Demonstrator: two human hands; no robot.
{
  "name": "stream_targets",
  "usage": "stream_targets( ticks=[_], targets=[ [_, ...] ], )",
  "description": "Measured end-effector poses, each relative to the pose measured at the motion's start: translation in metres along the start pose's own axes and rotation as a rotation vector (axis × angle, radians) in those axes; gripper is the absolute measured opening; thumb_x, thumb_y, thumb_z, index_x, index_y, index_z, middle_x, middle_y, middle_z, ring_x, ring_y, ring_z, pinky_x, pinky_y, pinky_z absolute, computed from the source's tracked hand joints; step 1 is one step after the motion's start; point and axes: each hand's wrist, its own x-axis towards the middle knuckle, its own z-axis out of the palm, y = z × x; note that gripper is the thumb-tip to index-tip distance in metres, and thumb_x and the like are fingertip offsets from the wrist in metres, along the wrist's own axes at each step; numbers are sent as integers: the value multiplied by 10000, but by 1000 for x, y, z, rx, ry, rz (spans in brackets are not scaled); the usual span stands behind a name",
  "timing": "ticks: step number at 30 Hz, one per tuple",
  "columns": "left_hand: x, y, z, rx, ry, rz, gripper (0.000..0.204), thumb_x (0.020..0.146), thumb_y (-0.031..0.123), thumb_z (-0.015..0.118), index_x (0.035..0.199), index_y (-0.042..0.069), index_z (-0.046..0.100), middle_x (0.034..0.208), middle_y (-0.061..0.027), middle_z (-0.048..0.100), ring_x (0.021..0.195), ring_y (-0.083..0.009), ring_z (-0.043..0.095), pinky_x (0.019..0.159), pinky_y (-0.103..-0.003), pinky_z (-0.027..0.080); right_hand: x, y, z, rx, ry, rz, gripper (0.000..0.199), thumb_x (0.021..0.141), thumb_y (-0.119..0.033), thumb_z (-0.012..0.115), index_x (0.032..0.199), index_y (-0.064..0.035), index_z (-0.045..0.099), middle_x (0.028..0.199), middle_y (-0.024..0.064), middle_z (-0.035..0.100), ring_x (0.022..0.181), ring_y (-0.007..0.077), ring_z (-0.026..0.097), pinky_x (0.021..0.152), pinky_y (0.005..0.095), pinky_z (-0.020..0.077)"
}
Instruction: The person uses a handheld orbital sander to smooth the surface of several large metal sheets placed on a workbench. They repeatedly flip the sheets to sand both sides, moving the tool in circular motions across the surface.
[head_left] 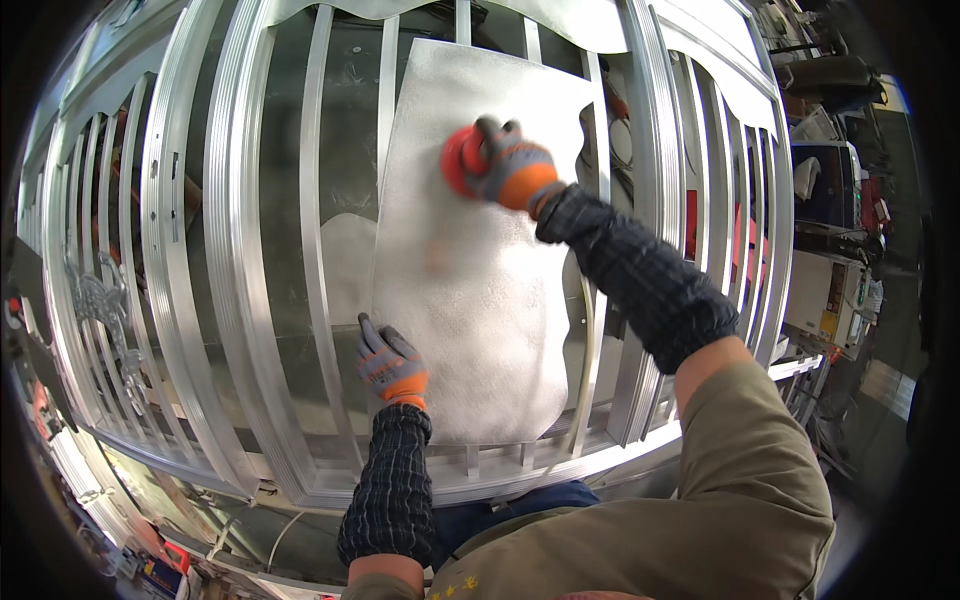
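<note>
A pale metal sheet (455, 340) with a wavy right edge lies across the bars of a silvery frame. On its upper part, my right hand (515, 170), in a grey and orange glove, is closed around a red round sander (457, 162). The sander's disc is flat against the sheet, and the palm hides part of its body. My left hand (392, 362), gloved the same way, rests at the sheet's lower left edge. Its fingers are stretched out and hold nothing.
Silvery metal frames (235, 250) with long upright bars surround the sheet. A pale hose (583, 365) runs along its right side. Another wavy-edged sheet (570, 20) lies at the far end. Equipment (825, 190) stands at the right, and a red-and-blue box (165, 575) sits at lower left.
</note>
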Motion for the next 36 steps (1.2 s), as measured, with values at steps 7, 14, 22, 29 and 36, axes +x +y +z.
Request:
stream_targets(
  ticks=[7, 14, 22, 29, 36],
  targets=[
    [-4, -7, 3, 17, 2, 32, 577, 1008, 260, 516, 1517, 1, 437, 1228, -257, 636, 1061, -420, 612, 920, -513, 491, 95, 14, -20, 55, 244, 156, 822, 837, -498, 774, 1487, -129, 432, 1361, 288, 567, 1178, 444, 665, 972, 472, 564],
    [-3, -3, 2, -9, -50, -18, 582, 1014, 277, 510, 1516, -8, 435, 1273, -250, 632, 1087, -428, 611, 938, -526, 490, 77, -15, -25, 6, 131, 62, 809, 825, -469, 777, 1482, -132, 448, 1364, 251, 576, 1178, 437, 668, 1005, 488, 553],
    [-3, -8, 4, -19, 6, 45, 558, 1031, 259, 492, 1508, -25, 434, 1273, -260, 632, 1077, -435, 611, 933, -525, 496, 118, -19, -15, -1, 205, 82, 875, 844, -535, 744, 1529, -105, 408, 1380, 267, 575, 1201, 421, 658, 1005, 461, 546],
    [-5, 0, 0, 12, 17, 24, 527, 1032, 241, 496, 1485, -26, 461, 1229, -261, 651, 1036, -427, 628, 900, -515, 503, 108, -19, -22, -44, 215, 0, 830, 795, -501, 790, 1463, -119, 477, 1337, 276, 600, 1117, 440, 693, 972, 464, 566],
    [-3, 2, 1, -19, 25, 42, 527, 1032, 251, 501, 1477, -29, 466, 1193, -276, 658, 1042, -435, 631, 893, -516, 506, 148, 6, -32, 63, 368, 182, 825, 812, -552, 754, 1459, -113, 490, 1342, 285, 604, 1181, 442, 666, 995, 445, 555]
  ],
)
